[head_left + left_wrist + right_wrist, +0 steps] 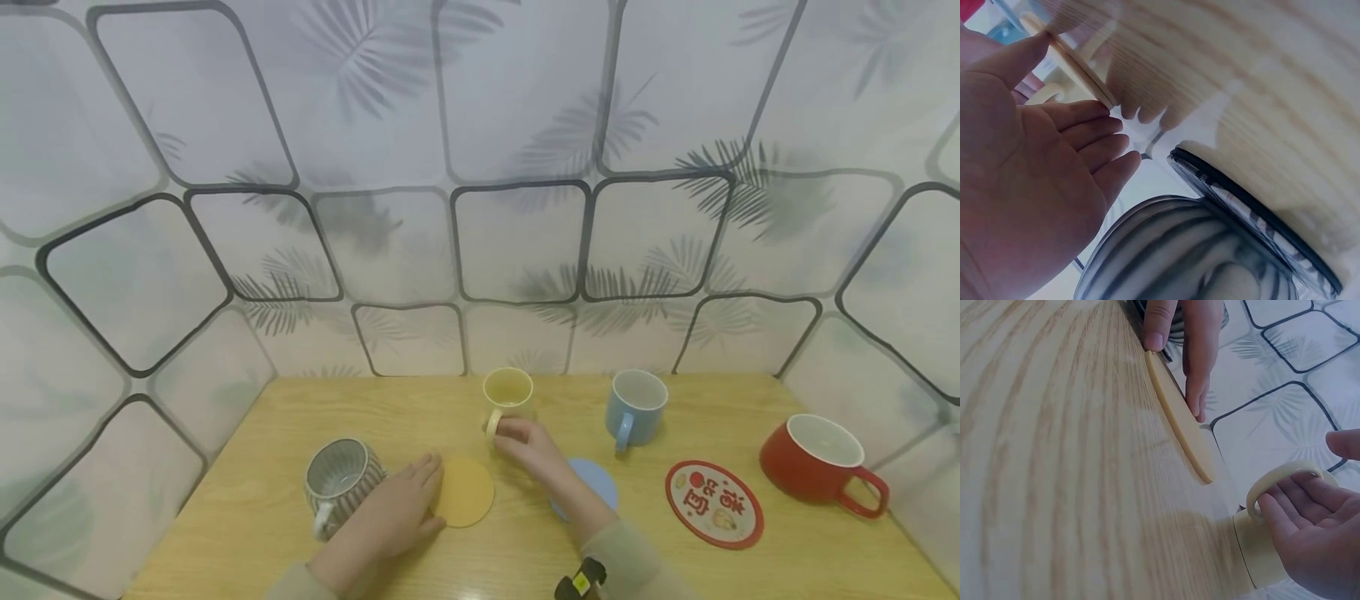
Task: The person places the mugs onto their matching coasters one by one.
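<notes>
My left hand (pixel 401 504) lies at the left edge of a round yellow coaster (pixel 467 492), its fingers straight. Thumb and fingertips touch the coaster's rim at spread points, as the left wrist view also shows. Left of that hand is a grey ribbed mug (pixel 337 479), its handle toward me. My right hand (pixel 528 450) reaches to a pale yellow mug (pixel 510 390) behind the coaster. Its fingers (pixel 1300 503) pass through the mug's handle (pixel 1272 481) and hook it, while the thumb stands apart in the right wrist view. The mug is upright.
Right of my right forearm lies a blue coaster (pixel 596 483), partly covered by it. A light blue mug (pixel 637 408) stands behind. Farther right are a red-rimmed printed coaster (pixel 714 504) and a red mug (pixel 802 467). A patterned wall (pixel 517 242) backs the wooden table (pixel 247 500).
</notes>
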A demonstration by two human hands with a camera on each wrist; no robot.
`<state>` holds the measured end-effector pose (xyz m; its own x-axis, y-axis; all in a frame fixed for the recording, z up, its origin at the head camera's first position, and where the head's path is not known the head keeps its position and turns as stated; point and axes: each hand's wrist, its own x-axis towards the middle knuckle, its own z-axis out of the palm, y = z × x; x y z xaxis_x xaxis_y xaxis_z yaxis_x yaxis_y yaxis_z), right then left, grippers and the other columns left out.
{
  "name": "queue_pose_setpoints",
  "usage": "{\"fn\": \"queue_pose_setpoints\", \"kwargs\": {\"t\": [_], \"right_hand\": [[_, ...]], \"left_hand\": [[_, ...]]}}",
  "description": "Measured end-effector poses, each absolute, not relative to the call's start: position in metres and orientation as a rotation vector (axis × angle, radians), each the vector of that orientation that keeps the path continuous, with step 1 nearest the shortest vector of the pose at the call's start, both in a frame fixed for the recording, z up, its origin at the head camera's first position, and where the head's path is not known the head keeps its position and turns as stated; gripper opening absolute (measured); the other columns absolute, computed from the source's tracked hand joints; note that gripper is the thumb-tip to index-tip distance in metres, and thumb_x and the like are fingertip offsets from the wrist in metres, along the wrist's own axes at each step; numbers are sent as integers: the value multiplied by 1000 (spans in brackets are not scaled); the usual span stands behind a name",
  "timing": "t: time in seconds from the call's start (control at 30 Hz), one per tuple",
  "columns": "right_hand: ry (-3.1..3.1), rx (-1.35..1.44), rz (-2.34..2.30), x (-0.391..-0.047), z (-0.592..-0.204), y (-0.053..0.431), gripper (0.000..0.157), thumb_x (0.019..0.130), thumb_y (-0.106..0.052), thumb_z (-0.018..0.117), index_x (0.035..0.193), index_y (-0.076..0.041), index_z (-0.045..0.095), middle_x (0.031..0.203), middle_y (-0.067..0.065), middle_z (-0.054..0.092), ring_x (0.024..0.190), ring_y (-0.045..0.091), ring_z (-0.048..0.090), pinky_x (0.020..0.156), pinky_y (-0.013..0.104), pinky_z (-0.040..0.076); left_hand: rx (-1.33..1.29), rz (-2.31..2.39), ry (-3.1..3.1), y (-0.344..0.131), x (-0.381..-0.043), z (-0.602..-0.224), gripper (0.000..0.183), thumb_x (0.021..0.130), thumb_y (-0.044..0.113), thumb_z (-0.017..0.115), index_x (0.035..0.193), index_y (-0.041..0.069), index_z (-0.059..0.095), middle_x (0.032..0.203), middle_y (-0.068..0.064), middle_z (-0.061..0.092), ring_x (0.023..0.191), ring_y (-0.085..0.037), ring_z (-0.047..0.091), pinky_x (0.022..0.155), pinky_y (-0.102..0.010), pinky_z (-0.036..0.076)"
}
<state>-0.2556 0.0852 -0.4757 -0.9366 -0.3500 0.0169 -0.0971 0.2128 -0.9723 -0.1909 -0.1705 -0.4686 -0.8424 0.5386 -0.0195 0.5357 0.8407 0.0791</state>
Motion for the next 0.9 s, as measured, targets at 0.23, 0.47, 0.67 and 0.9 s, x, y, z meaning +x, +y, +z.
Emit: {"fn": "queue_pose_setpoints", "kwargs": {"t": [0.23,0.47,0.67,0.9], "right_hand": [[2254,-391,-1856,-256,-479,80,39,105,-20,60,137,2,66,148,22,64,143,47,54,121,70,40],[2253,-366,-1940,-256,-480,71,39,102,-14,64,135,8,65,144,27,65,139,48,58,121,64,45],[2284,-322,-1992,-256,-483,66,34,101,-10,66,129,9,69,136,27,70,131,44,66,115,54,53],[2214,-213,-2051,-255,-480,64,36,101,-11,67,132,8,68,131,23,73,127,39,70,117,53,52]], "left_hand": [[865,108,2980,-171,-189,-469,78,97,40,74,152,-9,49,163,-24,47,151,-39,49,124,-53,44],[863,118,2972,-171,-190,-469,78,97,40,74,152,-9,49,163,-25,47,152,-39,48,124,-53,44],[874,123,2973,-172,-189,-468,77,97,40,73,151,-10,49,162,-25,48,151,-39,49,123,-54,45],[883,113,2979,-172,-190,-469,77,97,40,74,151,-9,50,162,-24,48,150,-38,50,122,-53,47]]}}
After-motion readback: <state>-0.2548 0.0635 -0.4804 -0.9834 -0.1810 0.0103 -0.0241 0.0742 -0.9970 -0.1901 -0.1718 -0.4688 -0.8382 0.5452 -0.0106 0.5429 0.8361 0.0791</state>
